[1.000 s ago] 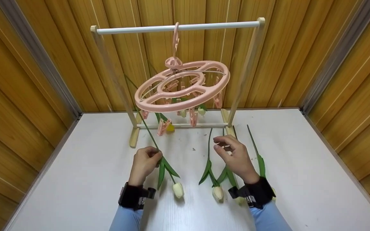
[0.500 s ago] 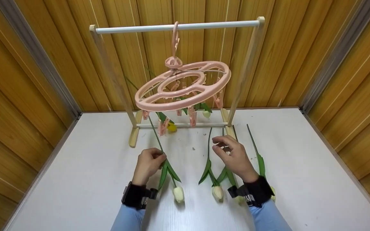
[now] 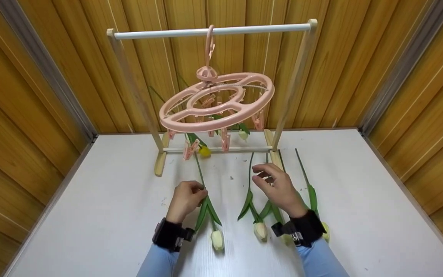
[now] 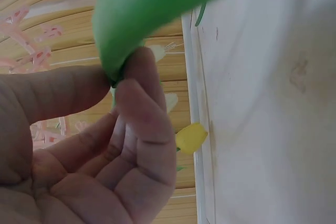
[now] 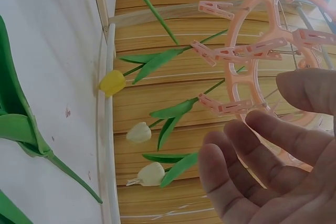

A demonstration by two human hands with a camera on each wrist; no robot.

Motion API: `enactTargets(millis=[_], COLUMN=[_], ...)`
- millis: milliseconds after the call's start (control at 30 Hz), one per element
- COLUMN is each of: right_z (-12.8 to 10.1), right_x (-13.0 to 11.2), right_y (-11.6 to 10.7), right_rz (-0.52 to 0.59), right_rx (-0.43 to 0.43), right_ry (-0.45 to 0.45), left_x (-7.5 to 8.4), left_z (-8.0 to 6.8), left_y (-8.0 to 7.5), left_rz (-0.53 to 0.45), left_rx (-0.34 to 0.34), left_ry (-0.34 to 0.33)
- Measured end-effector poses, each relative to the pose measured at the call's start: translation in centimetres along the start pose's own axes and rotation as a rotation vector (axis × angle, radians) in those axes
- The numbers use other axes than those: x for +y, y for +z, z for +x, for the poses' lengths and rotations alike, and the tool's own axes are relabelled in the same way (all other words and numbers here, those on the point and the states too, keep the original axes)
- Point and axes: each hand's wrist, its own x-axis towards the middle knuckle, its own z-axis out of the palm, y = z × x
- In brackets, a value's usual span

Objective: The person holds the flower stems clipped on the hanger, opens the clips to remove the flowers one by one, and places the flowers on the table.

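My left hand (image 3: 185,200) pinches the green stem of a white artificial tulip (image 3: 217,240) just above its leaves, thumb against fingertips. Its bloom points toward me and its stem runs up toward the pink clip hanger (image 3: 210,126). In the left wrist view a green leaf (image 4: 142,14) crosses over the pinching fingers. My right hand (image 3: 281,190) holds nothing, fingers loosely bent, above tulips lying on the table. Beside it lies another white tulip (image 3: 260,231). The right wrist view shows a yellow tulip (image 5: 112,83) and two white tulips (image 5: 139,132) hanging bloom-down from the hanger's clips.
The hanger hooks over the white bar (image 3: 260,29) of a wooden-legged rack (image 3: 294,84) standing on the white table (image 3: 102,215). At the right, a pale yellow tulip (image 3: 325,232) lies partly behind my wrist. Wood-look panels (image 3: 340,69) enclose the back and sides.
My left hand has moved right and slightly toward me with the tulip, and its stem's far end has swung down and right. The hanger has swayed slightly. My right hand has barely shifted.
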Motion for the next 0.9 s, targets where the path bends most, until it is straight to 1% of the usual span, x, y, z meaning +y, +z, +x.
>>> enactTargets(millis=[133, 267, 533, 633, 733, 900], right_z=[0.0, 0.1, 0.0, 0.0, -0.1, -0.1], right_x=[0.0, 0.2, 0.7, 0.8, 0.8, 0.9], right_y=[0.1, 0.4, 1.0, 1.1, 1.2, 1.2], right_rz=[0.008, -0.006, -0.001, -0.011, -0.022, -0.035], right_rx=[-0.003, -0.003, -0.030, -0.044, -0.056, -0.081], right_ry=[-0.009, -0.020, -0.029, -0.046, -0.058, -0.043], left_x=[-0.1, 0.0, 0.1, 0.1, 0.1, 0.1], left_z=[-0.1, -0.1, 0.1, 0.2, 0.4, 0.9], left_y=[0.4, 0.9, 1.9, 2.3, 2.7, 3.4], left_rz=[0.007, 0.011, 0.027, 0.040, 0.048, 0.051], left_rx=[-0.025, -0.042, -0.078, -0.092, -0.097, -0.098], left_ry=[0.023, 0.043, 0.045, 0.044, 0.045, 0.039])
